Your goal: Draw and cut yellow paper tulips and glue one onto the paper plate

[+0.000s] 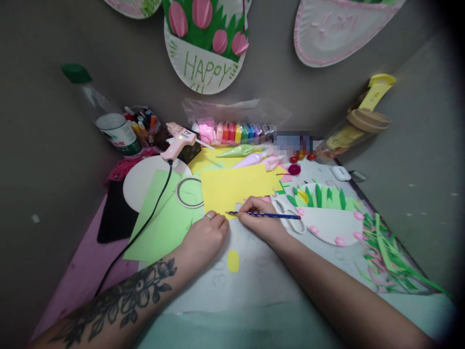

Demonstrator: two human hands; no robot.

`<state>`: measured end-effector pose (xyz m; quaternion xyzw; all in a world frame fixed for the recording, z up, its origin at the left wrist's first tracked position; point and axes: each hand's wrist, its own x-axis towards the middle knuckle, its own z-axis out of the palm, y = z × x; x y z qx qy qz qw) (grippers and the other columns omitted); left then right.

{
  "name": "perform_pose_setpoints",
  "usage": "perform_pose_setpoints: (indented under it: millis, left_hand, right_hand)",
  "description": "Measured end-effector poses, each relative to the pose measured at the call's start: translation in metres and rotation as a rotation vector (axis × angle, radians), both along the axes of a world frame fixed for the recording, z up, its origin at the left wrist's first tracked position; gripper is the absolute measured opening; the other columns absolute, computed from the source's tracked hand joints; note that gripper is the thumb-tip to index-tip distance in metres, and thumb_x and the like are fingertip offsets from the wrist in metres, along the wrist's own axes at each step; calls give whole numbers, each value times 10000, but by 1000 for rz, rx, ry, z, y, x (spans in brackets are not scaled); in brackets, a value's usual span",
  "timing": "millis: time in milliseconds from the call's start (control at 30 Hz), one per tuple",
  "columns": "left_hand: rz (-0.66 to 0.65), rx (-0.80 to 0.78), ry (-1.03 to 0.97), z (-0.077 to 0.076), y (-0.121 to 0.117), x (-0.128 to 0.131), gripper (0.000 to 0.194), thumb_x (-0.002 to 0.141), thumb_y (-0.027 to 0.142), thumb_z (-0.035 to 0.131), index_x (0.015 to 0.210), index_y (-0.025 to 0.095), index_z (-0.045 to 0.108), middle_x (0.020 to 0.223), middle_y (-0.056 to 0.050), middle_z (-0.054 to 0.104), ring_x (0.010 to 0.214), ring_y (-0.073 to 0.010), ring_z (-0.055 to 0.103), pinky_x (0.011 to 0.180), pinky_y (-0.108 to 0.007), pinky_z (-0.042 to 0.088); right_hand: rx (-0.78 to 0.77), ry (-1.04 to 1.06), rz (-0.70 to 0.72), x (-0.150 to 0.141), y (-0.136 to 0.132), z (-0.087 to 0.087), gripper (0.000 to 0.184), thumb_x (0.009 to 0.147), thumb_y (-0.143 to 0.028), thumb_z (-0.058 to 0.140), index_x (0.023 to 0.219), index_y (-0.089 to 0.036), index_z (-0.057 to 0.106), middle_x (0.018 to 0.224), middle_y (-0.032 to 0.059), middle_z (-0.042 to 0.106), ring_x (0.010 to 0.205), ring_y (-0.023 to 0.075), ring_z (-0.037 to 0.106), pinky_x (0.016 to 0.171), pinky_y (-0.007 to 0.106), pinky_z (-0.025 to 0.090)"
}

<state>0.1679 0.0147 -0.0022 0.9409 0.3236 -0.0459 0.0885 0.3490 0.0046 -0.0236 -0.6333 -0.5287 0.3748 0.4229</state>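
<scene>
tattooed left hand (205,236) fisted, pressing down yellow paper sheet (236,188) | right hand (259,218) just beside it, pinching blue pencil (267,215), tip at sheet's near edge | step: seemingly tracing a shape | next: steady sheet, controlled line

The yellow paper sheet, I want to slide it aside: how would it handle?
The yellow paper sheet looks thin and flat, so probably light and floppy if lifted. The left hand presses its edge while the right hand holds a pencil there; freed, it likely slides easily.
</scene>
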Motion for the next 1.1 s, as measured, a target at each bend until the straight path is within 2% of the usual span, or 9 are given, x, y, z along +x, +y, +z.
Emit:
perform_pose_setpoints:
  millis: [633, 1100]
  left_hand:
    - [-20, 28, -26, -3, 1, -1, 191, 873, 98, 509, 1013, 78, 637, 992, -123, 651, 965, -226, 565, 867, -356, 500]
    - [-8, 21, -48, -4, 1, -2, 188, 873, 92, 491, 1007, 91, 624, 973, -117, 645, 958, -222, 552, 857, -348, 487]
  right_hand:
    - [-24, 62, 40, 4, -3, 1, 84, 585, -184, 588, 540, -204, 520, 562, -30, 547, 541, 126, 469, 505, 244, 347]
    - [12, 32, -18, 7, -5, 2, 123, 578, -160, 571, 511, -210, 481, 528, -45, 499, 497, 107, 415, 457, 229, 313]
